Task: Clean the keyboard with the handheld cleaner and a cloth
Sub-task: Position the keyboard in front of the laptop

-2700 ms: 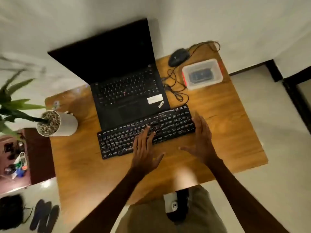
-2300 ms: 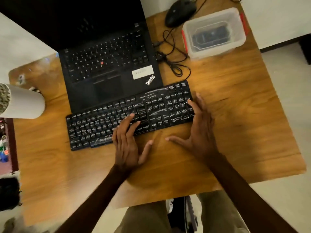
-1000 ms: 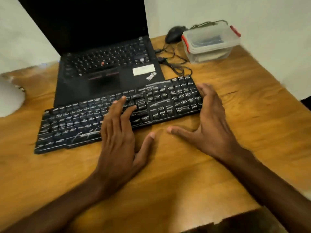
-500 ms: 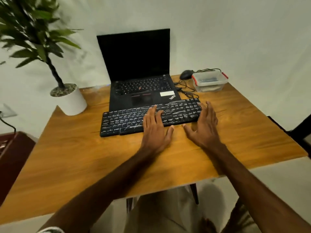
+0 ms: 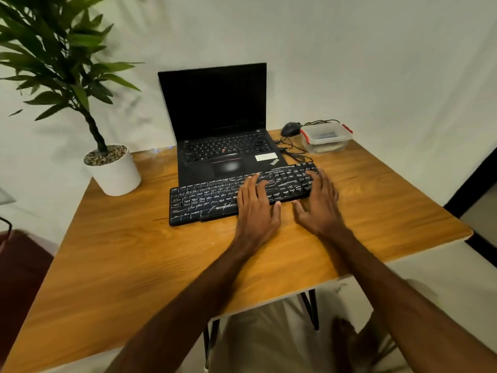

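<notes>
R hand (image 5: pixel 318 208) shifted onto kbd (image 5: pixel 215 197), 2 hands flat

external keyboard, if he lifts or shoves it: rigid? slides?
The keyboard looks like a flat, rigid slab, so probably no flex. It lies flat on smooth wood table, likely slides easily. Its far edge seems to rest on the laptop, which may snag.

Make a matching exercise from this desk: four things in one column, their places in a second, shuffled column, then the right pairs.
Things:
1. plant pot
2. mouse
3. plastic box
4. keyboard

Places:
A. far right corner of the table
B. under both hands, in front of the laptop
C. far left corner of the table
D. between the laptop and the plastic box, at the back

Pairs: 1-C, 2-D, 3-A, 4-B
</notes>
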The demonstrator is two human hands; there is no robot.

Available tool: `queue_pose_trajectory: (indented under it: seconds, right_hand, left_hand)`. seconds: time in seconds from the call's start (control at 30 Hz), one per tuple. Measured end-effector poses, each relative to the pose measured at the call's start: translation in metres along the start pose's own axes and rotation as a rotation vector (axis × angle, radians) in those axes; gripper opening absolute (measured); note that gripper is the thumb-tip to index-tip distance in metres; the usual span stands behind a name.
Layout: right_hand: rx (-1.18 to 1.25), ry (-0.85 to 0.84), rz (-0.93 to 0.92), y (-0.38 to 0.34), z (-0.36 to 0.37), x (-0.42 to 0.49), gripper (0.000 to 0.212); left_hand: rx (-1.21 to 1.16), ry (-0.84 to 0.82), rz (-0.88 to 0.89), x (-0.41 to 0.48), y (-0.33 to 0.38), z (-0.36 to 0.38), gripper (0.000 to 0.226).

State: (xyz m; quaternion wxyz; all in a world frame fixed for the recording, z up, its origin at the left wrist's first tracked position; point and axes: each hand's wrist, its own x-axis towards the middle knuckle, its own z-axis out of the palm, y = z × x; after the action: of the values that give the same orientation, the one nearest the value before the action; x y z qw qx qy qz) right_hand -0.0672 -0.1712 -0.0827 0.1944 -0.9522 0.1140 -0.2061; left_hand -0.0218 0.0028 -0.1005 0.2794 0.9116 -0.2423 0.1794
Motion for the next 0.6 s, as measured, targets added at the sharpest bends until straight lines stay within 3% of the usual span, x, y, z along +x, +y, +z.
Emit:
queue_pose_trajectory:
  seconds: [0.6]
  right_hand:
    - [0.120, 0.052, -0.003, 0.0029, -0.0025, -0.0005, 0.083]
  left_hand:
    - [0.009, 0.076, 0.048, 0.0002, 0.0029, -0.0053, 0.049]
